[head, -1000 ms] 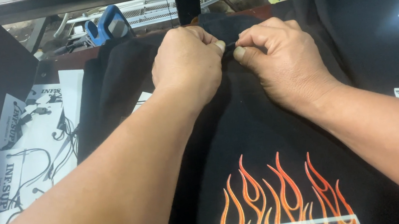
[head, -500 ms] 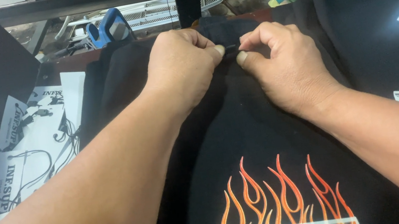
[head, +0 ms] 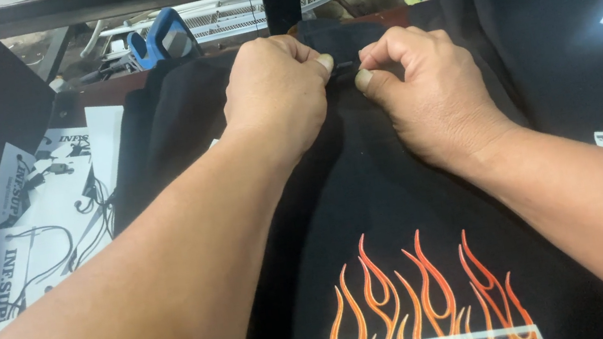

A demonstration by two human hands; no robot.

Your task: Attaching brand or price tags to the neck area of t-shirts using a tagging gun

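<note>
Pinching the neck edge of a black garment, the left hand and the right hand meet knuckle to knuckle at the far end of the desk, each closed with thumb and forefinger on a small dark piece at the collar; what that piece is cannot be told. The likeliest slip, as a judgement, is the fine grip giving way because the fabric is loose and dark on dark. A hard pull could also drag the garment and rumple its orange flame print. Both forearms reach forward, wrists slightly raised, fingers curled in. White hang tags with black cords lie well to the left, untouched.
</note>
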